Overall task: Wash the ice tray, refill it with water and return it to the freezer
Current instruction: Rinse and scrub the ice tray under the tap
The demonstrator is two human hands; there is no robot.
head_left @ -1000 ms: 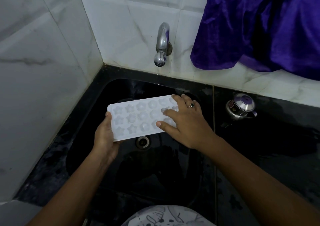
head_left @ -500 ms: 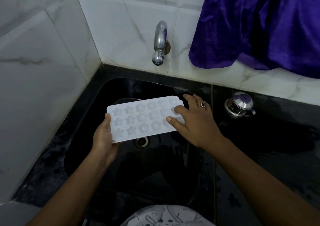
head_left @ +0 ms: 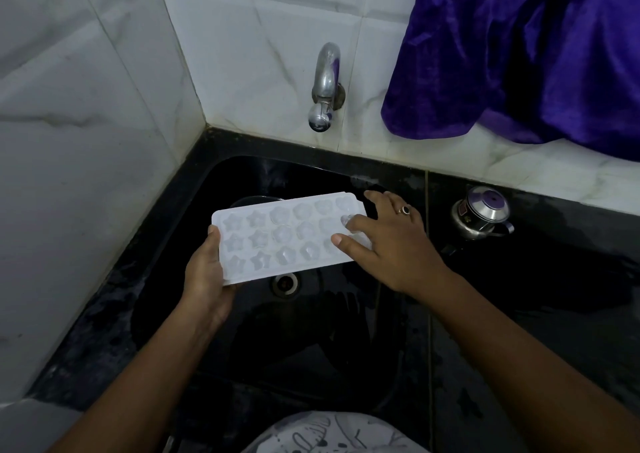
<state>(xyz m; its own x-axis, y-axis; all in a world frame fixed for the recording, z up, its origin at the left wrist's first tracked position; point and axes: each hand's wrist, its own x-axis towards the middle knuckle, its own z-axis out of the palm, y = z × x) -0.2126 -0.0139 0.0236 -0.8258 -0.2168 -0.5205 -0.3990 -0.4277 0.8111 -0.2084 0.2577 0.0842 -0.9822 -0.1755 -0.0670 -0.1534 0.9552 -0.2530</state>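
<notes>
I hold the ice tray [head_left: 277, 237] over the black sink [head_left: 242, 182], which is sunk into the back left corner of the table [head_left: 536, 314]. The tray is level, its moulded side up, with rows of star and rounded cells showing. It hangs just above the drain [head_left: 285, 282], whose far edge it partly covers.

My left grip [head_left: 204, 272] is closed on the tray's left short end, thumb along the top edge and fingers curled underneath. My right grip [head_left: 388, 244] is not closed on anything. It lies flat over the right end with fingers fairly straight, thumb and forefinger resting on the cells and the other fingers reaching past the tray's far right corner. There is a ring [head_left: 404, 210] on one finger.

The tap [head_left: 325, 85] sticks out of the tiled wall [head_left: 86, 140] beyond the table's back edge, and I see no water running from it. A purple cloth [head_left: 519, 54] hangs down toward the back right. A small lidded steel pot [head_left: 483, 215] stands near the table's back edge, just to the right of the sink
</notes>
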